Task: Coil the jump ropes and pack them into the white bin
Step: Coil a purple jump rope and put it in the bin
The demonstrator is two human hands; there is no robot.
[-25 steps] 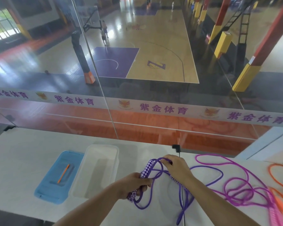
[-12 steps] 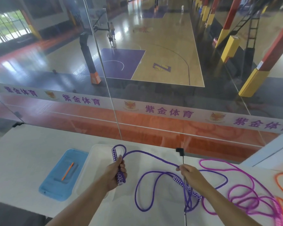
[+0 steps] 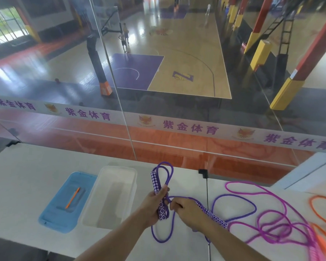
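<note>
My left hand (image 3: 153,205) grips one checkered handle of the purple jump rope (image 3: 165,173) upright, with a loop of cord standing above my fist. My right hand (image 3: 186,210) pinches the purple cord right beside the left hand. The rope's second checkered handle (image 3: 214,216) lies on the table by my right wrist, and more purple cord trails in loops around it. The white bin (image 3: 119,174) stands just left of my hands and looks to hold nothing.
A magenta jump rope (image 3: 271,213) sprawls in loose loops on the table at right, an orange rope (image 3: 317,211) beyond it at the edge. A blue lid (image 3: 51,213) with an orange pen (image 3: 72,197) lies left of the bin. A glass barrier runs along the table's far side.
My hands, spread apart half a second ago, have come together. A loop of purple cord now stands folded alongside the handle in my left hand.
</note>
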